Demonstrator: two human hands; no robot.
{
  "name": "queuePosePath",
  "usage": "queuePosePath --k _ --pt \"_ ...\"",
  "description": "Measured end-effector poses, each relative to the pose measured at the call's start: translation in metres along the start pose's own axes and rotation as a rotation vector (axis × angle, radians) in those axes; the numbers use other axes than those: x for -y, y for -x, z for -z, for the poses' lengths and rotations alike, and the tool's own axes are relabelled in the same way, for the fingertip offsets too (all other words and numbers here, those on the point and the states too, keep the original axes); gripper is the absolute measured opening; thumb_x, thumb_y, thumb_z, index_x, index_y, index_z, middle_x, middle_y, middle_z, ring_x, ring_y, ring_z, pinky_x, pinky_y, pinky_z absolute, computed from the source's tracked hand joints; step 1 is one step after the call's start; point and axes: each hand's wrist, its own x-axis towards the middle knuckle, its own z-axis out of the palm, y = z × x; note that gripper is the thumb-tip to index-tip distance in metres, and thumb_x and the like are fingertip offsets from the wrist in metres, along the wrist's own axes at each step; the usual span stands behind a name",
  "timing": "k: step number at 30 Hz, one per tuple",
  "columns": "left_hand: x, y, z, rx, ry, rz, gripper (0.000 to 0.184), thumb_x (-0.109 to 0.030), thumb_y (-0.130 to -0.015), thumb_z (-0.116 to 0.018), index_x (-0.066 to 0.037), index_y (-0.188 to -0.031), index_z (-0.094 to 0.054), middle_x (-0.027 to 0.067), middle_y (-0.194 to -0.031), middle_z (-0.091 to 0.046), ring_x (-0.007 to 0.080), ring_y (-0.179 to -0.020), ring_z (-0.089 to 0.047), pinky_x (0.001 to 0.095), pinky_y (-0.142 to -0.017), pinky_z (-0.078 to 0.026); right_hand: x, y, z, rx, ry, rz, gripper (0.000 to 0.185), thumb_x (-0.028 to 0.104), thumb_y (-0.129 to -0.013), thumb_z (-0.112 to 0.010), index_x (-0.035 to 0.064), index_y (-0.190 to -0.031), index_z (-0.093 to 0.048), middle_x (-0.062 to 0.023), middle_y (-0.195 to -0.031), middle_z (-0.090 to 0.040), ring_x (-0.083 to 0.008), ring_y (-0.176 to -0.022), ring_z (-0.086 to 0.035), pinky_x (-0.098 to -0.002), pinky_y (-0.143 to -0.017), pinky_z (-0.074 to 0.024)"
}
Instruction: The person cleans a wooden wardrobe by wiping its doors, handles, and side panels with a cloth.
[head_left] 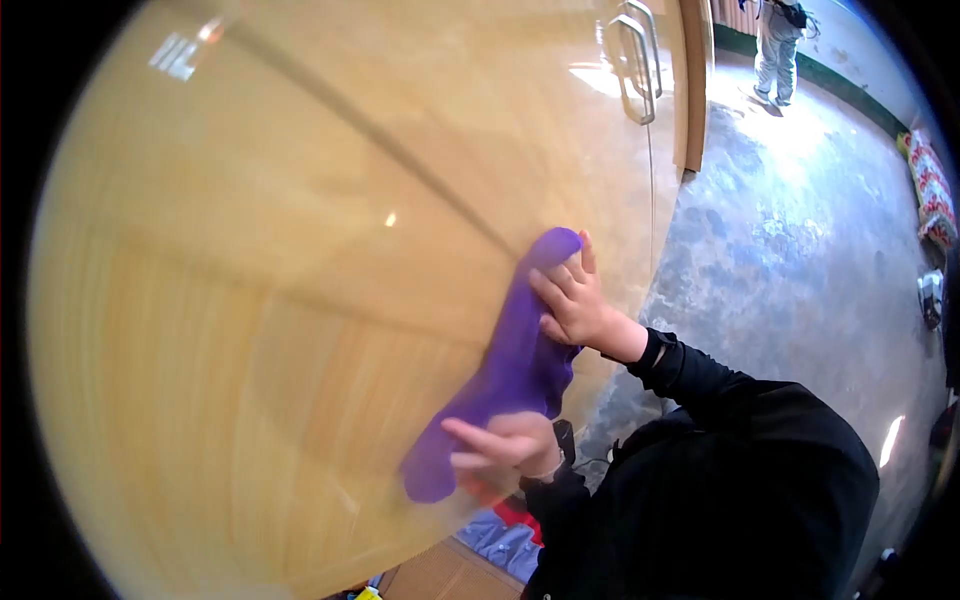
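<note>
A purple cloth [505, 365] lies spread in a long strip against a glossy, light wood-grain panel [250, 330]. My right hand [572, 298] presses on its upper part, fingers apart and stretched over the fabric. On the lower part rests my left hand [503, 445], smeared by motion, its fingers extended and apart. Part of the cloth is covered by both hands.
Metal handles [632, 70] stick out from the panel near its upper right edge. A person [777, 50] stands far off on the grey floor [770, 240]. Patterned bags [930, 190] lie along the right wall. Cardboard [430, 572] and blue-grey fabric [505, 545] are below.
</note>
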Motion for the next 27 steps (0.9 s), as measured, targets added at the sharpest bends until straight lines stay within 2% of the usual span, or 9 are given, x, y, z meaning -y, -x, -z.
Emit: queuePosePath --k 2,4,8,12,17,20,22,25,27 --pt "-0.024 0.004 -0.028 0.067 0.162 -0.131 0.039 0.003 -0.084 -0.034 0.005 -0.12 -0.05 0.0304 -0.124 -0.039 0.0452 -0.109 -0.04 0.0482 -0.091 -0.031 -0.038 0.008 -0.001 0.005 0.011 -0.061 0.052 0.023 -0.076 -0.052 0.0054 -0.124 -0.046 -0.0164 -0.117 -0.05 -0.0365 -0.114 -0.043 -0.058 -0.104 -0.0096" --pt "-0.051 0.016 -0.058 0.087 0.2 -0.247 0.034 -0.004 -0.089 -0.032 0.005 -0.113 -0.055 0.0309 -0.11 -0.048 0.0469 -0.097 -0.047 0.0495 -0.082 -0.036 -0.082 0.015 0.001 0.013 0.074 -0.151 0.054 0.019 -0.073 -0.052 0.0039 -0.125 -0.044 -0.0173 -0.118 -0.049 -0.0366 -0.115 -0.042 -0.0571 -0.104 -0.0098" --pt "-0.119 0.051 -0.109 0.281 0.263 -0.526 0.032 -0.004 -0.089 -0.035 -0.003 -0.103 -0.063 0.0167 -0.098 -0.06 0.0353 -0.083 -0.057 0.0455 -0.074 -0.044 -0.168 0.039 0.019 0.042 0.186 -0.353 0.059 0.004 -0.071 -0.047 -0.0021 -0.128 -0.035 -0.0209 -0.126 -0.043 -0.0361 -0.123 -0.034 -0.0529 -0.106 -0.01" --pt "-0.17 0.09 -0.151 0.458 0.297 -0.604 0.026 -0.009 -0.087 -0.045 -0.012 -0.102 -0.065 0.0071 -0.1 -0.061 0.0248 -0.089 -0.057 0.0375 -0.08 -0.043 -0.229 0.053 0.029 0.122 0.264 -0.415 0.06 0.001 -0.071 -0.045 -0.0046 -0.129 -0.031 -0.0224 -0.128 -0.04 -0.0351 -0.125 -0.032 -0.0513 -0.106 -0.0098" --pt "-0.197 0.142 -0.183 0.709 0.524 -0.615 0.036 -0.009 -0.079 -0.048 -0.007 -0.113 -0.057 0.0079 -0.101 -0.056 0.0245 -0.096 -0.052 0.0371 -0.089 -0.04 -0.28 0.088 0.037 0.25 0.371 -0.543 0.069 0.002 -0.071 -0.048 -0.0049 -0.134 -0.02 -0.0234 -0.134 -0.032 -0.0344 -0.127 -0.029 -0.0495 -0.106 -0.0118" --pt "-0.184 0.188 -0.197 0.843 0.682 -0.6 0.037 -0.008 -0.076 -0.048 -0.002 -0.113 -0.054 0.0113 -0.101 -0.054 0.0265 -0.096 -0.05 0.0385 -0.089 -0.039 -0.286 0.112 0.033 0.34 0.348 -0.658 0.078 -0.003 -0.067 -0.052 -0.0054 -0.136 -0.013 -0.0242 -0.137 -0.026 -0.0362 -0.126 -0.029 -0.0472 -0.105 -0.0187" --pt "-0.159 0.219 -0.198 1.007 0.62 -0.703 0.033 -0.008 -0.077 -0.049 0.002 -0.108 -0.054 0.0133 -0.108 -0.054 0.0276 -0.099 -0.052 0.0359 -0.089 -0.04 -0.282 0.132 0.024 0.316 0.029 -0.863 0.079 -0.008 -0.065 -0.05 -0.009 -0.135 -0.012 -0.0277 -0.137 -0.024 -0.0389 -0.126 -0.028 -0.0433 -0.103 -0.0247" --pt "-0.115 0.243 -0.187 1.136 0.84 -0.432 0.031 -0.006 -0.074 -0.049 0.004 -0.103 -0.056 0.0147 -0.1 -0.055 0.0286 -0.096 -0.052 0.0362 -0.087 -0.041 -0.256 0.166 -0.003 0.331 0.12 -0.818 0.078 -0.01 -0.065 -0.048 -0.0125 -0.133 -0.011 -0.0323 -0.135 -0.022 -0.0438 -0.124 -0.028 -0.0412 -0.102 -0.0276" --pt "-0.065 0.248 -0.162 1.168 0.777 -0.549 0.031 -0.005 -0.072 -0.05 0.004 -0.102 -0.057 0.0148 -0.1 -0.055 0.0294 -0.096 -0.052 0.0372 -0.088 -0.041 -0.22 0.186 -0.022 0.345 0.09 -0.836 0.077 -0.01 -0.064 -0.048 -0.0142 -0.132 -0.01 -0.0348 -0.134 -0.021 -0.0456 -0.123 -0.027 -0.0419 -0.102 -0.0268"
